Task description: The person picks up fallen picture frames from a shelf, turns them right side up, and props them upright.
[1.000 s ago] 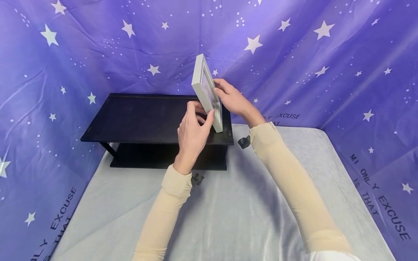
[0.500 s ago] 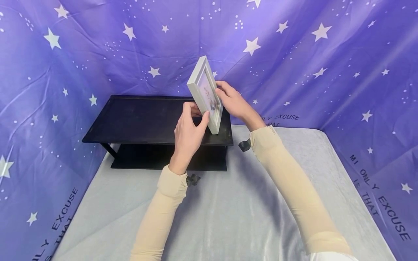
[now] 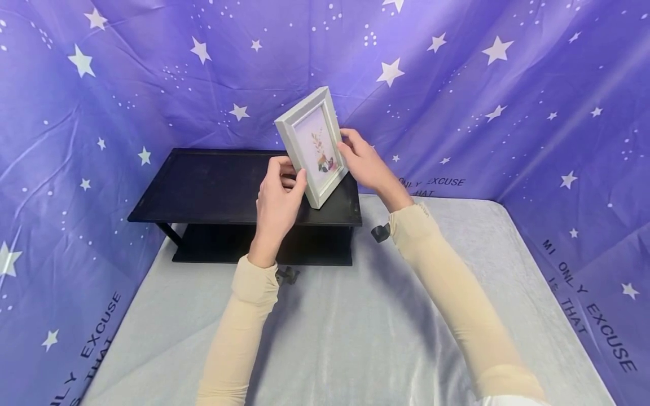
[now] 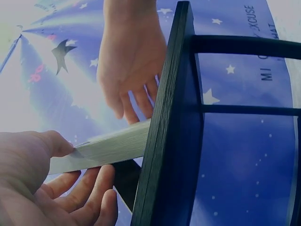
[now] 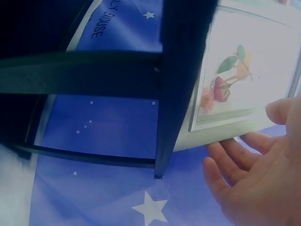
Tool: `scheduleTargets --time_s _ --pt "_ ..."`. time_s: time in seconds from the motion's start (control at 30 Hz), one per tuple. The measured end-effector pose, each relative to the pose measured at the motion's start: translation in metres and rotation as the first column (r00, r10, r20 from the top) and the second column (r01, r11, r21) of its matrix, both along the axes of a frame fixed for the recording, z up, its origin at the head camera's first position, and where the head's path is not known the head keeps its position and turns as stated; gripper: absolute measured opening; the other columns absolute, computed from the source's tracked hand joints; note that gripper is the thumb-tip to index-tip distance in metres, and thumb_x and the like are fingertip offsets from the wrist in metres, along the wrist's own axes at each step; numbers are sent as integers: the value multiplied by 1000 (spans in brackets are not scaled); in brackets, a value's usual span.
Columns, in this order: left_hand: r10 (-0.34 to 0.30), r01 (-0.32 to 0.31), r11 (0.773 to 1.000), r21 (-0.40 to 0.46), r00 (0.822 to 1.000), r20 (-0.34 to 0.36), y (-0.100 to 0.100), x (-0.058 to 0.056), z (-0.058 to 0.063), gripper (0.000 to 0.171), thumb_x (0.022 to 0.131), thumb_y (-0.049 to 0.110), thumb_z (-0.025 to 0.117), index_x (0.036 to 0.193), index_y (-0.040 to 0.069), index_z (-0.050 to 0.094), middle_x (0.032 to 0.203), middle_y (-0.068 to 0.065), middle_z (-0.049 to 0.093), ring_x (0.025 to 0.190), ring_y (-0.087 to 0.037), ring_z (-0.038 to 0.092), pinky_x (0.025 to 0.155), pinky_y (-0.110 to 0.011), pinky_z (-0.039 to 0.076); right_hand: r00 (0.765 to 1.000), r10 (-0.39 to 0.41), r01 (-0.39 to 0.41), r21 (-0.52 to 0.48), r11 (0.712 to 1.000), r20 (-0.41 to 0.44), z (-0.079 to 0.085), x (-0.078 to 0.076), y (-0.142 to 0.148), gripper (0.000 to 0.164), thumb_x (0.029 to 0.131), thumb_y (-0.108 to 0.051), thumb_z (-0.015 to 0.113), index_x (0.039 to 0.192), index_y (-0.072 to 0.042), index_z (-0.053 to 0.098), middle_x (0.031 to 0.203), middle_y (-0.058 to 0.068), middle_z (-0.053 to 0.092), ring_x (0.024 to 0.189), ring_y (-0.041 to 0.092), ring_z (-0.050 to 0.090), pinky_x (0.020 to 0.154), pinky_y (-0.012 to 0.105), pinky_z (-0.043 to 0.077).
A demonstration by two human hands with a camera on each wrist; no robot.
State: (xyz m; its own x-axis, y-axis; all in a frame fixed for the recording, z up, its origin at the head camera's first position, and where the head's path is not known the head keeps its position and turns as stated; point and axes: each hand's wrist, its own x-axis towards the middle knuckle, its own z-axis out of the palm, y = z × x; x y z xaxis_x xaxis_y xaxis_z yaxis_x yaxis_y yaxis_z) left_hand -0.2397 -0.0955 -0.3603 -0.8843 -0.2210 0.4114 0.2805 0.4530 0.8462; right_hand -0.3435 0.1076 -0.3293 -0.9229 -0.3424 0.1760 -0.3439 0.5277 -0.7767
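Observation:
A pale grey picture frame [image 3: 299, 138] with a flower print stands upright, slightly tilted, at the right end of a black two-tier shelf [image 3: 218, 186]. My left hand [image 3: 279, 197] pinches its left side, thumb on the front edge and fingers behind. My right hand [image 3: 363, 160] holds the opposite side, with the thumb at the front. In the left wrist view the thumb and fingers of the left hand [image 4: 70, 179] grip the frame's edge [image 4: 113, 148]. The right wrist view shows the right hand [image 5: 258, 174] at the frame's side, near the flower picture [image 5: 230, 75].
The shelf stands on a table covered with a grey cloth [image 3: 355, 327]. A purple curtain [image 3: 431, 101] with white stars hangs close behind the shelf and along both sides. Below the shelf top lies a lower black board [image 3: 223, 245].
The picture frame has turned so its front faces more toward me. My left hand has moved left with its edge, while the right hand has shifted only slightly.

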Motion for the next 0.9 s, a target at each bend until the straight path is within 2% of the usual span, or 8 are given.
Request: scheduleTargets --time_s 0.17,0.53,0.7,0.9 --pt "13 -13 1000 10 1000 5 -8 -2 0 31 105 32 68 133 18 62 118 -2 75 98 -16 75 85 -41 58 1000 -9 9 -20 1000 3 -2 7 0 54 117 -40 40 166 -18 36 149 11 59 136 25 57 120 48 42" --pt "57 -56 998 -3 998 16 -26 -7 -2 35 106 31 63 139 21 66 124 -2 75 103 -17 72 84 -38 52 998 -55 53 -109 993 -12 -10 22 2 48 116 -39 46 158 -16 47 150 11 61 141 24 56 121 46 42" --pt "46 -45 998 -34 999 17 -32 -8 -2 40 108 32 59 147 21 65 127 -3 76 110 -20 71 89 -44 53 998 -61 56 -152 987 -25 -14 27 5 45 116 -39 46 154 -15 50 149 12 60 140 25 57 120 45 43" --pt "12 -9 996 -84 999 38 -37 -10 1 47 112 35 54 156 19 59 132 -6 75 119 -25 72 98 -54 53 996 -74 64 -209 976 -43 -17 31 9 40 114 -30 50 148 -8 53 140 17 62 127 29 61 114 47 47"
